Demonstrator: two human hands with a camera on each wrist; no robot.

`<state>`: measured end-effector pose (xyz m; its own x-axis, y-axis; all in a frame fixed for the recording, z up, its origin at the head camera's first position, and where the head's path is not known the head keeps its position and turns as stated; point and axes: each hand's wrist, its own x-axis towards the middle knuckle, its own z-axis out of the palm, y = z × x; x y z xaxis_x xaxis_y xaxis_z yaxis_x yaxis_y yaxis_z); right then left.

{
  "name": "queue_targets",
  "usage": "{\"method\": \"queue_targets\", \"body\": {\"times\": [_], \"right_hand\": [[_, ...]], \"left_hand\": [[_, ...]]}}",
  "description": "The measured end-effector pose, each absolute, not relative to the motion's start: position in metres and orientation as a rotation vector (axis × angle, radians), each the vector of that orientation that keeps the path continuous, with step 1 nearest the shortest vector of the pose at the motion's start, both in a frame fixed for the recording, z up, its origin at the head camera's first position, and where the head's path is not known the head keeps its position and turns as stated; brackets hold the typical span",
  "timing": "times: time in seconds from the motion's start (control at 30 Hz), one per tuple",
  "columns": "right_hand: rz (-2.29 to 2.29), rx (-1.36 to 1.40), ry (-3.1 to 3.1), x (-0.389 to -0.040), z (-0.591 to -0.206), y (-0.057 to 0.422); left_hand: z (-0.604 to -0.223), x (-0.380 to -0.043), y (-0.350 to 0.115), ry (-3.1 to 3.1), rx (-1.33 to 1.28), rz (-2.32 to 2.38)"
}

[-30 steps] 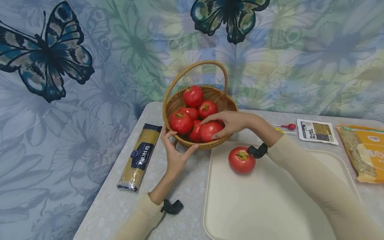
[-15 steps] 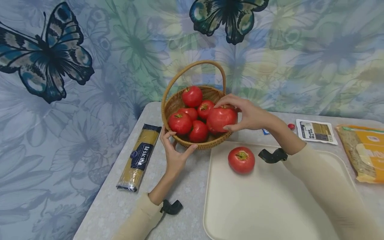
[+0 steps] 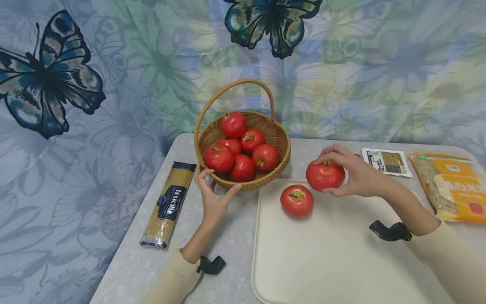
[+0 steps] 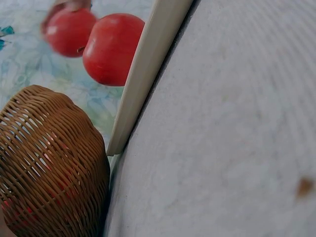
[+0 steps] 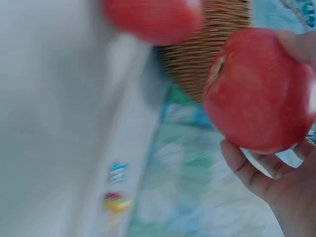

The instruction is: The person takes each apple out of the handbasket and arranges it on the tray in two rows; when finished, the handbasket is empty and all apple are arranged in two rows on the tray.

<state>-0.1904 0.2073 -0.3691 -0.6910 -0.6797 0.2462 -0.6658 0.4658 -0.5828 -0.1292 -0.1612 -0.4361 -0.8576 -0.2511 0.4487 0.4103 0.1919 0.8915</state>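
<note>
My right hand point(image 3: 351, 173) grips a red apple point(image 3: 324, 177) between thumb and fingers, above the back of the cream tray point(image 3: 319, 261). In the right wrist view that apple point(image 5: 259, 94) fills the grasp, the thumb on one side and fingertips on the other. A second apple point(image 3: 297, 202) sits on the tray near its back left corner. The wicker basket point(image 3: 262, 184), with a tall arched handle, leans toward me and has several red apples point(image 3: 219, 159) inside. My left hand point(image 3: 212, 202) holds the basket's front left rim, thumb and fingers spread along it.
A pack of spaghetti point(image 3: 169, 204) lies left of the basket. Behind the tray's right side are a white food pouch point(image 3: 386, 162) and an orange bag of grains point(image 3: 452, 185). A patterned butterfly cloth point(image 3: 341, 84) hangs along the table's back edge.
My right hand has lifted an apple out of the basket and carried it right, over the tray. The left hand has kept its hold on the basket. The head view has shifted slightly.
</note>
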Motion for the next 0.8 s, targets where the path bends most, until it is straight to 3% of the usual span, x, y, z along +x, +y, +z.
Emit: {"method": "queue_targets", "body": {"times": [0.3,0.8], "right_hand": [[-0.858,-1.162,2.769,-0.167,-0.425,0.229],[-0.787,-1.108,2.839,-0.146,-0.441,0.231]], "left_hand": [[-0.437,-0.130,-0.161,-1.986,-0.152,-1.707],[-0.437,-0.131,-0.160,-1.975,-0.160,-1.705]]}}
